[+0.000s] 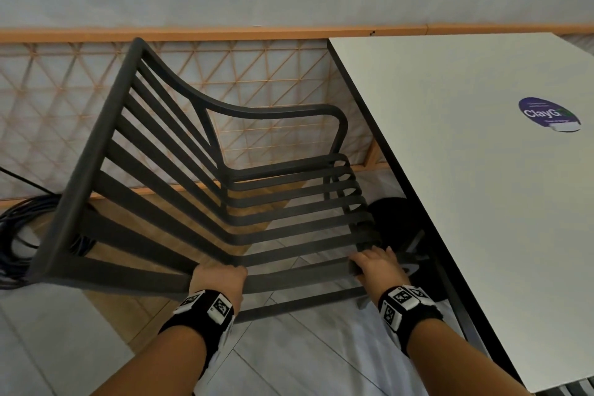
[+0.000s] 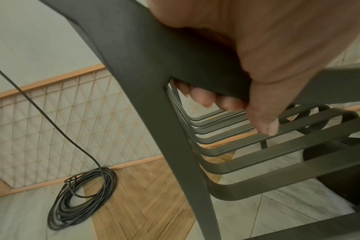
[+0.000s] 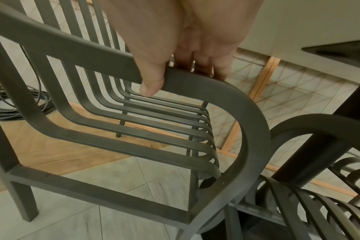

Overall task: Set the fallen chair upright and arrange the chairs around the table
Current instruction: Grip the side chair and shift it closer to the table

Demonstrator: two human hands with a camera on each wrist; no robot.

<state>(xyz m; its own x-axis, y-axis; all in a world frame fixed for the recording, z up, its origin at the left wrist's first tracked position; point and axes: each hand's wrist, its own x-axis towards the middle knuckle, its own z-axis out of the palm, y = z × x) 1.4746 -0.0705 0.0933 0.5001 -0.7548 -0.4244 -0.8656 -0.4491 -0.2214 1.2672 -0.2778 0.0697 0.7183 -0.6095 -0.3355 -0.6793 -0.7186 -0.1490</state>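
Note:
A dark slatted armchair (image 1: 93, 151) stands upright on the tiled floor left of the white table (image 1: 466, 170), its seat front towards the table. Both hands hold its near armrest. My left hand (image 1: 218, 276) grips the rail where it meets the backrest; in the left wrist view the fingers (image 2: 201, 97) curl under the armrest (image 2: 154, 48). My right hand (image 1: 376, 265) grips the front end, and in the right wrist view its thumb (image 3: 152, 81) lies over the curved armrest (image 3: 247, 113). A second dark chair (image 3: 310, 125) sits under the table.
A coil of black cable (image 1: 19, 235) lies on the floor behind the chair's backrest, by the wall. A low lattice panel (image 1: 257, 74) with an orange frame runs along the wall. The table's dark base (image 1: 398, 222) stands just beyond the seat front.

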